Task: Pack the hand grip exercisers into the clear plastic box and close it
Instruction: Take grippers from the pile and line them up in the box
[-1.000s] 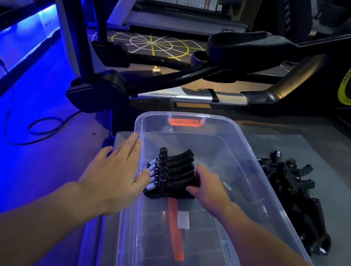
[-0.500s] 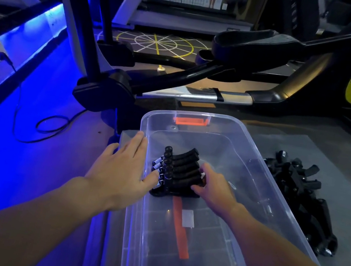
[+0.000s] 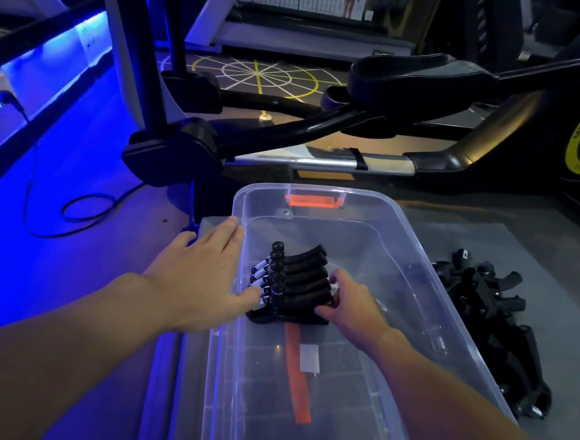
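A clear plastic box [image 3: 436, 284] lies open on the floor mat, an orange strip showing through its bottom. Inside, near the left wall, several black hand grip exercisers [image 3: 299, 279] stand packed in a row, silver springs facing left. My left hand [image 3: 199, 275] lies flat over the box's left rim, fingers straight, its thumb touching the springs. My right hand [image 3: 350, 306] is inside the box, fingers curled around the right ends of the row's handles. A loose pile of more black exercisers [image 3: 496, 318] lies on the mat to the right of the box.
An elliptical trainer [image 3: 421, 84] with a yellow-ringed flywheel stands just beyond the box. A black cable [image 3: 88, 211] coils on the blue-lit floor at left. A black machine foot [image 3: 171, 156] sits close to the box's far left corner.
Both hands stay on the row of exercisers in the box. The view has drifted slightly; the row looks a little more tightly squared between the hands.
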Demonstrator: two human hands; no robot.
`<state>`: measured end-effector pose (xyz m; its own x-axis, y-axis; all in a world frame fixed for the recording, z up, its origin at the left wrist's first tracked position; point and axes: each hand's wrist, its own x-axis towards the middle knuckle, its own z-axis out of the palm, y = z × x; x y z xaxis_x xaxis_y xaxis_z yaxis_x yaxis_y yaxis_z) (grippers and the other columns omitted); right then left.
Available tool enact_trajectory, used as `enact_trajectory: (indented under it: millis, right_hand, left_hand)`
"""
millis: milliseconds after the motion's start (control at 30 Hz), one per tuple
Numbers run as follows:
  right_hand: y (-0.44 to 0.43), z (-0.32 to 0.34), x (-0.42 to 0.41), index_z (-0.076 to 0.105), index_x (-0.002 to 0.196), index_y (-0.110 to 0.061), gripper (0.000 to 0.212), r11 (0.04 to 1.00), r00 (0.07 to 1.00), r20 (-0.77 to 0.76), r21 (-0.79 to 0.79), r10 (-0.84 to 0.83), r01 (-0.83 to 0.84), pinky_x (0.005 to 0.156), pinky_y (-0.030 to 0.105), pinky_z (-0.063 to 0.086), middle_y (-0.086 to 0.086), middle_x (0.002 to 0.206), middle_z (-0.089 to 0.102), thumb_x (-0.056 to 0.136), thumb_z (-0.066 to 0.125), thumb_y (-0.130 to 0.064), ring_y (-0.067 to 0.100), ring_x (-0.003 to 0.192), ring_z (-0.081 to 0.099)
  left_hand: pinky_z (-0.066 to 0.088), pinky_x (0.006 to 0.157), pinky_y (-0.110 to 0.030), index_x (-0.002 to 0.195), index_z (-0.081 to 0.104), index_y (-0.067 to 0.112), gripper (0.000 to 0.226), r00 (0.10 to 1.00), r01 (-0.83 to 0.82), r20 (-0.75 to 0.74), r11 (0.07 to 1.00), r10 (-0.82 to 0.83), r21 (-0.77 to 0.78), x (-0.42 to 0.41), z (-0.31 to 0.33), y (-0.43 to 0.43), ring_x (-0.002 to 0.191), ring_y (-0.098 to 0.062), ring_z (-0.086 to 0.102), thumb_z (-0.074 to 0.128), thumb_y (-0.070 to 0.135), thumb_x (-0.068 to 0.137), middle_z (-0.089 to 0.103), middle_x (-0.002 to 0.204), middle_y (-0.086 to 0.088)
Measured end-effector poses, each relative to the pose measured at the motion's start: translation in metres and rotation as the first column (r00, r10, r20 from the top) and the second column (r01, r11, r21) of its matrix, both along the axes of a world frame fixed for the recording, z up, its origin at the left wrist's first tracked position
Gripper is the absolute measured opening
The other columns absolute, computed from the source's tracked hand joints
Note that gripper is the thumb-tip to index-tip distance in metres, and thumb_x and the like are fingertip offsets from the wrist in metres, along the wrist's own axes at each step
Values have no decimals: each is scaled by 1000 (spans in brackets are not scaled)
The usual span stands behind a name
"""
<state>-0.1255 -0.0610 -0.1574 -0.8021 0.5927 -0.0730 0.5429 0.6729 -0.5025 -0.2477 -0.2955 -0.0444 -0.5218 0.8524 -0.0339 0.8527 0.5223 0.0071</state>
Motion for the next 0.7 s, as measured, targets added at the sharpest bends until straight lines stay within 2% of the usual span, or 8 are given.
enact_trajectory:
  millis: [100,167,233,300,400,500,600,700]
  right_hand:
    - [2,10,6,47,123,-21,50,1000,999,32,-21,18,-17,66,31,42,-10,85,55,78,71,-22,15,76,54]
    - [0,23,9,48,125,-20,48,1000,999,41,20,20,-21,72,35,49,-4,88,63,80,65,-21,19,80,58]
    - [-4,43,10,51,120,-17,40,999,999,-37,30,14,-13,75,39,52,2,87,68,82,62,-19,25,83,63]
    - [-8,68,14,56,111,-15,30,1000,982,-189,27,-10,15,75,40,53,1,81,68,82,60,-16,26,81,64]
    - [-10,110,31,60,97,-19,15,999,920,-391,-22,-39,33,72,38,54,0,74,66,84,58,-11,23,71,65]
    - [0,141,64,62,87,-20,9,994,844,-526,-72,-105,78,65,40,55,9,71,69,86,60,-12,29,64,66]
    - [26,148,108,63,78,-24,12,972,797,-560,-77,-228,224,61,36,54,6,67,69,83,60,-14,25,60,66]
    - [58,122,156,60,72,-22,17,915,775,-497,-120,-392,386,63,34,51,4,67,66,82,60,-8,22,61,62]
  left_hand:
    - [29,107,-35,139,33,12,97,998,5,-61,1000,-4,18,-1,5,4,134,-16,30,4,68,66,30,145,0]
    - [28,108,-39,135,39,14,92,994,15,-105,999,-12,31,2,10,10,132,-18,29,3,66,67,35,140,0]
    - [28,108,-41,136,42,16,91,991,30,-132,998,-22,57,7,19,19,136,-20,27,3,64,68,35,144,-3]
    - [26,108,-42,138,42,17,91,991,68,-124,993,-56,97,17,30,31,139,-21,26,5,64,69,35,147,-4]
    - [31,107,-42,134,47,18,88,982,159,-128,974,-139,161,37,46,53,134,-20,35,7,64,71,45,140,-2]
    - [34,105,-42,133,49,19,87,975,220,-84,953,-207,207,65,57,73,132,-20,39,9,64,71,47,140,0]
    - [34,103,-40,134,49,20,84,956,295,-55,932,-290,210,99,58,92,131,-20,41,11,64,73,48,140,0]
    - [33,104,-40,135,47,21,67,938,340,-2,918,-347,206,126,53,108,133,-19,38,27,63,86,46,141,1]
